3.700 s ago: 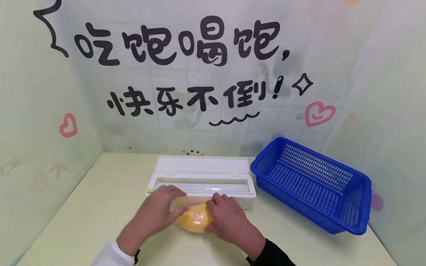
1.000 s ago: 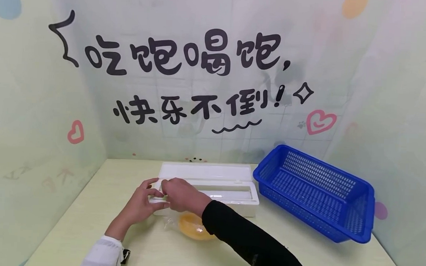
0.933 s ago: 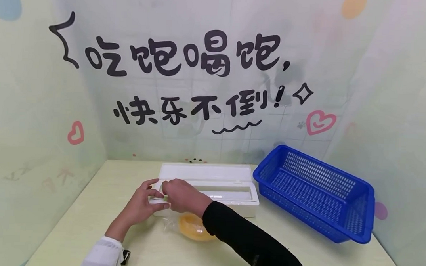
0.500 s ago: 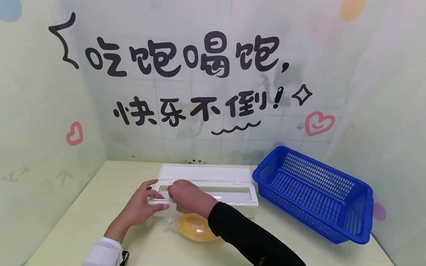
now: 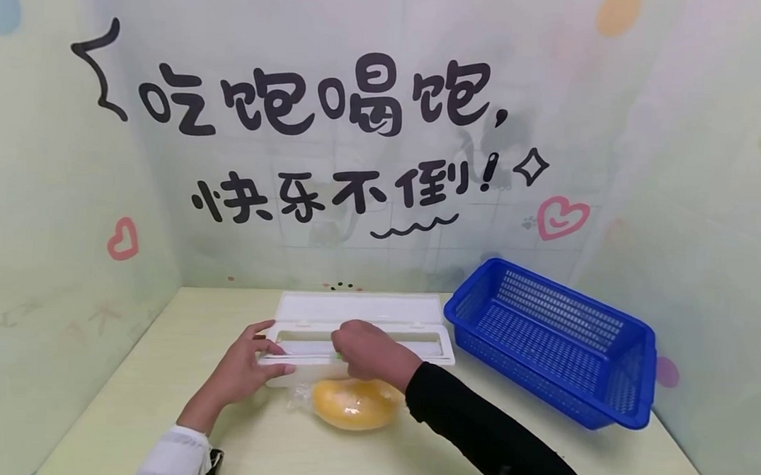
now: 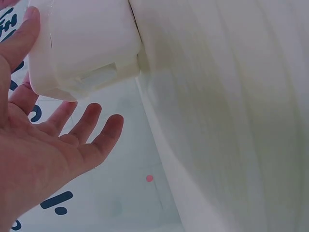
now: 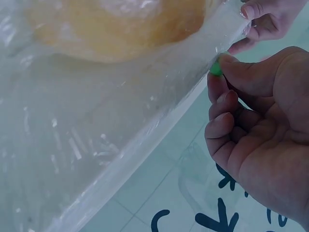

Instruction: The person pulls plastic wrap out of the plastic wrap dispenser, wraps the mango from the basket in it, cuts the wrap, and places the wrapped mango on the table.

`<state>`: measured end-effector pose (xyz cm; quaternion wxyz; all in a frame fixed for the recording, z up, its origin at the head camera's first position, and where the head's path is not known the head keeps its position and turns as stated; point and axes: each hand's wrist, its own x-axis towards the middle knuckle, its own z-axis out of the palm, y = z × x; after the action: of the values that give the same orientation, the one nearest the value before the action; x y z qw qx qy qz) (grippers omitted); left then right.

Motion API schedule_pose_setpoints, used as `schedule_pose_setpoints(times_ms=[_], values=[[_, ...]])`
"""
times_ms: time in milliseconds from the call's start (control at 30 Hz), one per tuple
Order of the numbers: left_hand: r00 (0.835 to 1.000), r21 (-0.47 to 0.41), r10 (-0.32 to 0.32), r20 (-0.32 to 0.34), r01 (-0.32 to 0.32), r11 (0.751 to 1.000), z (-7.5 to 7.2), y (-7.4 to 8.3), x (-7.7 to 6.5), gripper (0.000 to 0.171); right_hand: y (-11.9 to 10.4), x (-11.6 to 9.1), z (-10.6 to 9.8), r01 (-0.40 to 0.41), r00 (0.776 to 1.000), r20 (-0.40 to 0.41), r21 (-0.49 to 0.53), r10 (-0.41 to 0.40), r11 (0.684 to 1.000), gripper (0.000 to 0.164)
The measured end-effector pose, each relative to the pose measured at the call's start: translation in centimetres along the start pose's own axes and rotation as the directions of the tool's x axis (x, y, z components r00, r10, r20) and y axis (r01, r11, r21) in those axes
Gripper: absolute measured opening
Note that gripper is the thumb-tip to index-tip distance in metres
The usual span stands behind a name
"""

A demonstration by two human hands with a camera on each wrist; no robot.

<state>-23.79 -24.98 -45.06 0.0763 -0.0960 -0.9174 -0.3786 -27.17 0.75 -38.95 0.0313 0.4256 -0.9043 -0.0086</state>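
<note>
A white cling film dispenser [image 5: 311, 371] stands at the middle back of the table, its lid [image 5: 358, 307] raised and a film roll inside. My left hand [image 5: 242, 366] grips its left end, thumb at the front and fingers over the top. In the left wrist view, the other fingers spread beside the box end [image 6: 91, 48]. My right hand [image 5: 375, 352] pinches a small green slide cutter [image 7: 216, 69] between thumb and forefinger on the dispenser's front edge. Just before the box lies a yellow, rounded, fruit-like item [image 5: 355, 410] in clear film [image 5: 300, 398], bunched at its left.
A blue perforated basket [image 5: 551, 344] stands at the right of the pale wooden table [image 5: 320, 461], close to the dispenser's right end. Printed wall sheets [image 5: 388, 216] rise behind and along both sides.
Earlier, both hands held the film-covered yellow item. Later they moved to the dispenser's left end. Over the last second, my right hand has slid the green cutter rightward while the left stays put.
</note>
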Motion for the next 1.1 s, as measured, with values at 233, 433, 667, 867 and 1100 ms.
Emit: schedule_pose_setpoints(times_ms=[233, 433, 667, 867, 1100], values=[[1.000, -0.001, 0.009, -0.015, -0.009, 1.000, 0.0, -0.3, -0.1, 0.029, 1.3, -1.7, 0.1, -0.047, 0.999, 0.023, 0.057, 0.045, 0.997, 0.014], [1.000, 0.026, 0.021, -0.018, -0.021, 0.999, 0.3, -0.3, -0.2, 0.029, 1.8, -2.5, 0.3, -0.051, 0.998, 0.029, 0.049, 0.050, 0.998, 0.016], [1.000, 0.035, 0.014, -0.017, -0.013, 0.999, 0.1, -0.1, 0.0, 0.030, 2.9, -3.9, -0.2, -0.081, 0.996, 0.034, 0.048, 0.080, 0.996, 0.018], [1.000, 0.053, 0.012, -0.018, -0.011, 0.999, -0.4, -0.1, -0.2, 0.031, 4.8, -6.0, -0.2, -0.122, 0.992, 0.029, 0.015, 0.122, 0.992, 0.021], [1.000, 0.031, 0.018, -0.008, -0.018, 0.999, -0.2, 0.0, 0.1, 0.030, 6.2, -8.2, 0.1, -0.135, 0.991, -0.007, -0.006, 0.135, 0.991, 0.019]])
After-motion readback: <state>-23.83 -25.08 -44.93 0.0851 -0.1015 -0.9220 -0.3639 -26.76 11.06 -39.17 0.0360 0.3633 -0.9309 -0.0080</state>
